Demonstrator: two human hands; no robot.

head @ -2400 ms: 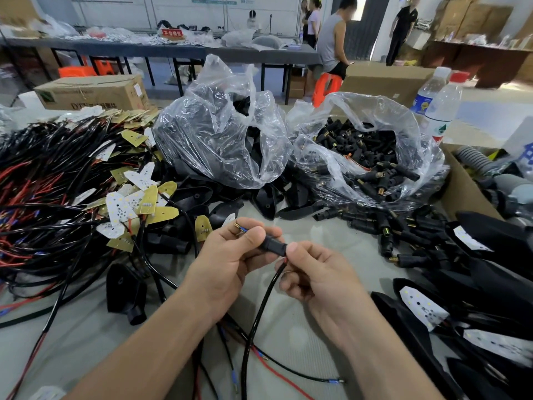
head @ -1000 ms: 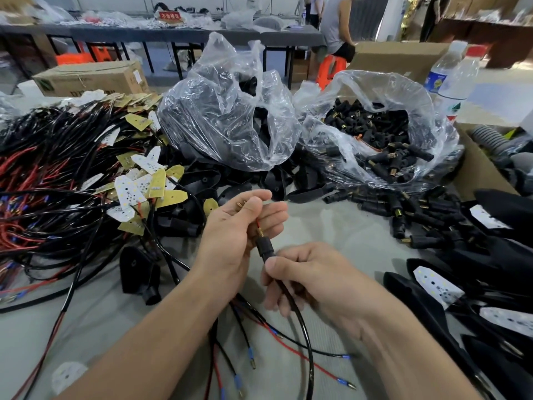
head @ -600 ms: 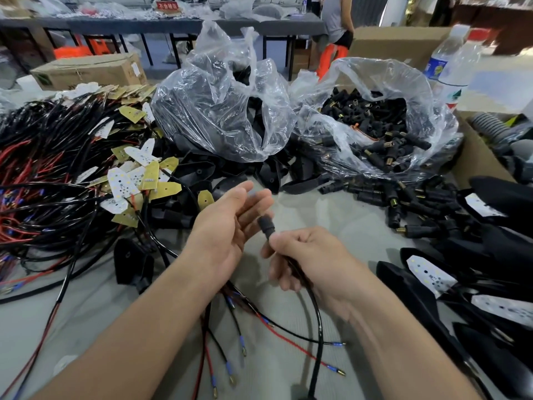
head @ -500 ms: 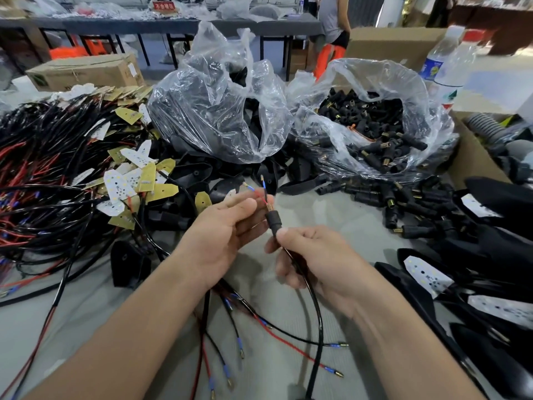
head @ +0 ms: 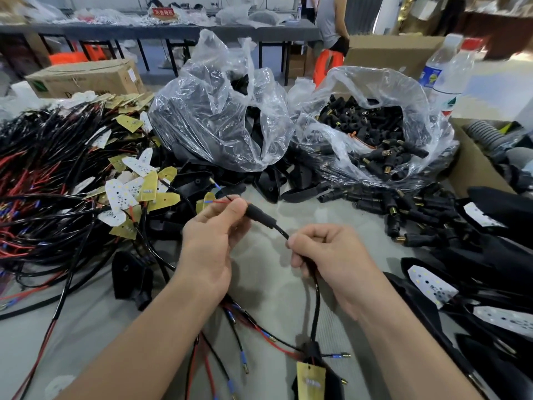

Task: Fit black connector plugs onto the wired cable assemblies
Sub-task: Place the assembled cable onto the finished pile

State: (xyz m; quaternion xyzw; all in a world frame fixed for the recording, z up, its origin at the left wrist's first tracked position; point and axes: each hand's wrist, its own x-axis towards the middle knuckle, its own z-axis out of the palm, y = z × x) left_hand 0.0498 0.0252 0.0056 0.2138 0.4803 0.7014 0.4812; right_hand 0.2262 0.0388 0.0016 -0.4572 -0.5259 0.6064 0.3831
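Where cables (head: 52,180) crowd grey table (head: 95,336), bagged plugs (head: 372,131), benches (head: 173,30) behind

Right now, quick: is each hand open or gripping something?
Left hand: closed, pinching the black connector plug.
Right hand: closed, gripping the black cable just behind the plug.

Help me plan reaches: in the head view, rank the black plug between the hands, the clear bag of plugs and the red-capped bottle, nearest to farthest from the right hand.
1. black plug: just left of the right hand, on the cable it grips.
2. clear bag of plugs: behind, slightly right.
3. red-capped bottle: far back right, beyond the bag.
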